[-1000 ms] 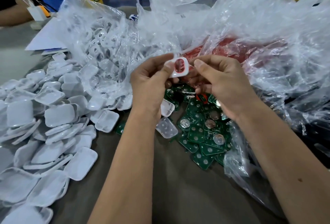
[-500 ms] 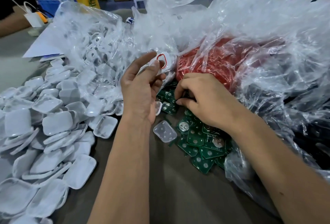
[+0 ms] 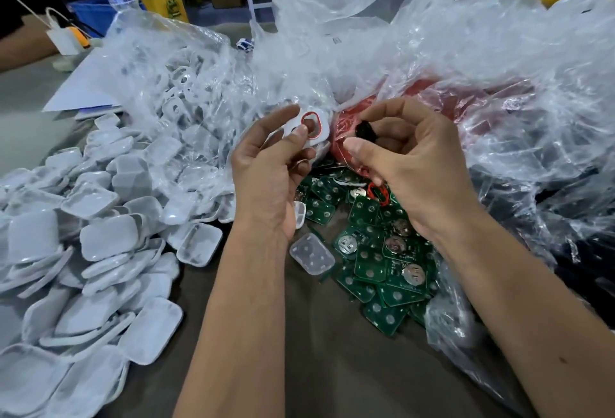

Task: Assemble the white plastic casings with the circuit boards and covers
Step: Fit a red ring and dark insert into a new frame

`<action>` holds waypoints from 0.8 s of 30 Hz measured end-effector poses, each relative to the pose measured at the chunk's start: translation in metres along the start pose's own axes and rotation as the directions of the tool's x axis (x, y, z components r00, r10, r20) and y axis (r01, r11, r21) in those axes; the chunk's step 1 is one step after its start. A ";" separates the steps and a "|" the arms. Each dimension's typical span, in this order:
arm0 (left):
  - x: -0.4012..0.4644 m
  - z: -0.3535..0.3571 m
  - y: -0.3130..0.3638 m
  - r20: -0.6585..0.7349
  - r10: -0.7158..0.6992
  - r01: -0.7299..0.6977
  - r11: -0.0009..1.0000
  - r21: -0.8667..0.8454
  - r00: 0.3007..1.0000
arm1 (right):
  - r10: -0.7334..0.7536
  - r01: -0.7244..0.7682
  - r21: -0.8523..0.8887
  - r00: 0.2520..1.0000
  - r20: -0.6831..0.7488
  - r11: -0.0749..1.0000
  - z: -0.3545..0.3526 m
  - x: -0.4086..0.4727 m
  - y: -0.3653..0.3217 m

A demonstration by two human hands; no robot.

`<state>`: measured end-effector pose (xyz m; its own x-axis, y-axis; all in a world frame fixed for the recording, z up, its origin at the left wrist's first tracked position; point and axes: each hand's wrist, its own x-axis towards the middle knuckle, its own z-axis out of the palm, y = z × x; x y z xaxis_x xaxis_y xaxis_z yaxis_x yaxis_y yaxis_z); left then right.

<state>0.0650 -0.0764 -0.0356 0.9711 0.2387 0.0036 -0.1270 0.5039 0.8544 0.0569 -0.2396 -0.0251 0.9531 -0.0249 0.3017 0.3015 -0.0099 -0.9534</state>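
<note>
Head view: the left hand (image 3: 266, 177) pinches a white casing (image 3: 311, 128) with a red ring above the desk's (image 3: 316, 351) middle; the right hand (image 3: 412, 164) pinches a small black part (image 3: 364, 129) just beside it, over green circuit boards (image 3: 376, 251).

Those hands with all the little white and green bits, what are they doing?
A person is putting small gadgets together at a table. The left hand holds up a white casing with a red ring round its hole. The right hand pinches a small black piece beside it, not yet fitted. Green circuit boards lie heaped below, and white covers are piled to the left.
</note>
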 end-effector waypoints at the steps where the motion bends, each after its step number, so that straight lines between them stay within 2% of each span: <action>1: 0.000 0.000 0.000 0.001 0.001 -0.001 1.000 0.002 1.000 | -0.033 0.031 -0.060 0.999 -0.042 0.998 0.001 0.000 0.001; 3: 0.000 0.001 -0.001 0.001 -0.001 0.001 1.000 0.011 1.000 | -0.060 0.048 -0.131 0.994 -0.092 0.990 0.001 -0.001 0.003; 5: 0.000 0.001 -0.001 0.003 -0.004 0.004 1.000 0.018 1.000 | -0.016 0.007 -0.106 0.996 -0.091 0.994 0.002 -0.001 0.002; 7: -0.001 0.002 0.000 0.001 -0.004 0.004 1.000 0.020 1.000 | 0.098 -0.097 0.036 0.994 -0.048 0.995 0.003 -0.001 -0.001; 10: -0.003 0.002 0.002 0.023 0.004 -0.005 1.000 0.012 1.000 | 0.270 -0.268 0.302 0.962 0.035 0.915 0.003 -0.001 -0.007; 13: -0.006 0.003 0.004 0.070 0.013 -0.014 1.000 0.018 0.997 | 0.332 -0.346 0.393 0.937 0.105 0.852 -0.001 0.000 -0.009; 16: -0.008 0.004 0.004 0.117 0.016 -0.019 0.999 0.028 0.993 | 0.375 -0.384 0.462 0.920 0.116 0.799 -0.003 0.001 -0.009; 24: -0.006 0.004 0.002 0.222 0.006 -0.021 0.998 0.067 0.975 | 0.396 -0.393 0.484 0.913 0.101 0.782 -0.002 0.004 -0.005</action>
<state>0.0592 -0.0801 -0.0323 0.9910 0.0518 0.1238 -0.1339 0.4420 0.8870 0.0588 -0.2416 -0.0193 0.9919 0.0741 -0.1029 -0.1260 0.4861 -0.8648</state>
